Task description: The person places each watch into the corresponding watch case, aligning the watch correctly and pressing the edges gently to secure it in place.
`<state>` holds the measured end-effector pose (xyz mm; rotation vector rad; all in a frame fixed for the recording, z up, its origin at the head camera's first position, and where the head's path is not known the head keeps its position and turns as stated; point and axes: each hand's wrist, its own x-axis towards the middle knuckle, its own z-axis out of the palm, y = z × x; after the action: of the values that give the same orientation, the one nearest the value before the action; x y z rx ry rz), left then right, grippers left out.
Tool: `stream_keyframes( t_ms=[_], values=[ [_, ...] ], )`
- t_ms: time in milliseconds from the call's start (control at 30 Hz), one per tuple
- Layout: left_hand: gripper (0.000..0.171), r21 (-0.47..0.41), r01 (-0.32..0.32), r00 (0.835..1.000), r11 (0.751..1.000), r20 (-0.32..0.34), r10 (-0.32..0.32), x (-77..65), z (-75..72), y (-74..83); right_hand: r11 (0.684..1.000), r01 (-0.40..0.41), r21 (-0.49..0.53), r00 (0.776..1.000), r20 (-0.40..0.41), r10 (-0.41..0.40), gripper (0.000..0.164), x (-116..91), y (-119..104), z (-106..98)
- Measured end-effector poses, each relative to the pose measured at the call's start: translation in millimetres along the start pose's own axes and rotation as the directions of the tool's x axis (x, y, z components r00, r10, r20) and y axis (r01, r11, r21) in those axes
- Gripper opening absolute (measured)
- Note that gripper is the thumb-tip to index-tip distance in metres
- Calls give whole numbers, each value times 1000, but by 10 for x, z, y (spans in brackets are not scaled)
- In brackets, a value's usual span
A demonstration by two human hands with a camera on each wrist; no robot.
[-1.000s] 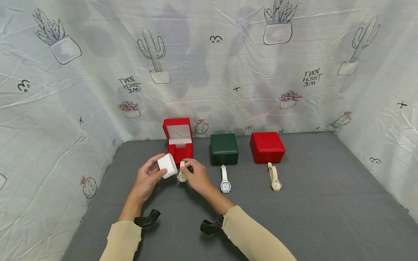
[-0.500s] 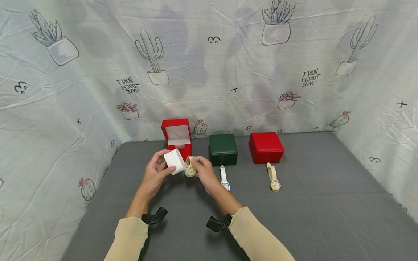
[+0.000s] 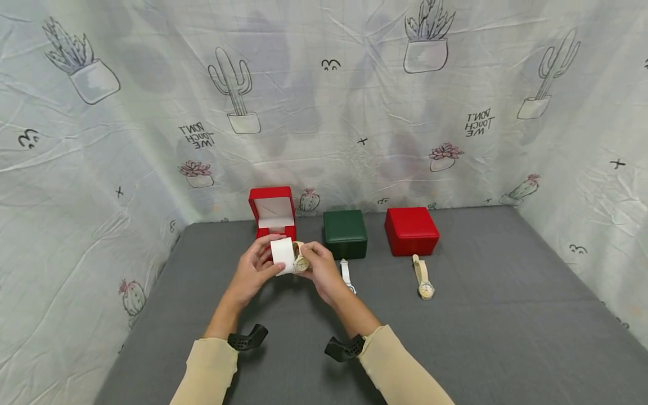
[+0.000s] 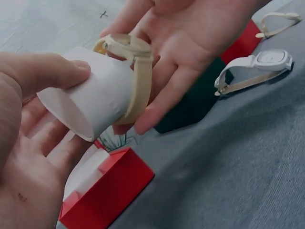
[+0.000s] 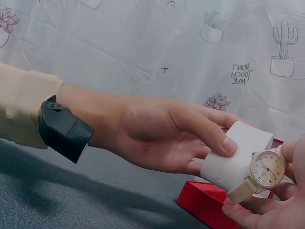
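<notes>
My left hand (image 3: 253, 275) grips a white watch pillow (image 3: 281, 253), thumb on one side and fingers beneath. With my right hand (image 3: 325, 275) I hold a cream watch (image 3: 301, 264) by its strap. In the left wrist view its closed strap (image 4: 142, 88) loops round the far end of the pillow (image 4: 102, 95). The round dial (image 5: 268, 169) faces outward in the right wrist view. Both hands are raised just in front of an open red watch box (image 3: 273, 208), whose lid shows a white lining; they hide part of its base.
A closed green box (image 3: 345, 233) and a closed red box (image 3: 412, 230) stand to the right. A white watch (image 3: 346, 274), partly behind my right hand, and another cream watch (image 3: 423, 278) lie before them on the grey cloth (image 3: 486, 315).
My right hand has lifted the cream watch off the cloth and moved slightly right. My left hand has brought the pillow rightward to meet the watch, and the strap now goes round its end.
</notes>
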<state>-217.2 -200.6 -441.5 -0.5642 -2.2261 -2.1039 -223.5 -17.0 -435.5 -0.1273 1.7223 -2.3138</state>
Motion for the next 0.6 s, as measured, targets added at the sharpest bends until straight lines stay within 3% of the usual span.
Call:
stream_keyframes(
  t_ms=[167, 600],
  values=[
    [57, 6, -33, 999, 999, 33, 33, 12, 51, 15, 999, -20, 48, 1000, -6, 20, 21, -17, -9, -17],
    [47, 94, -31, 995, 995, 101, 21, 44, 59, 8, 977, -58, 203, 997, 61, 47, 17, -70, -64, -53]
  ],
)
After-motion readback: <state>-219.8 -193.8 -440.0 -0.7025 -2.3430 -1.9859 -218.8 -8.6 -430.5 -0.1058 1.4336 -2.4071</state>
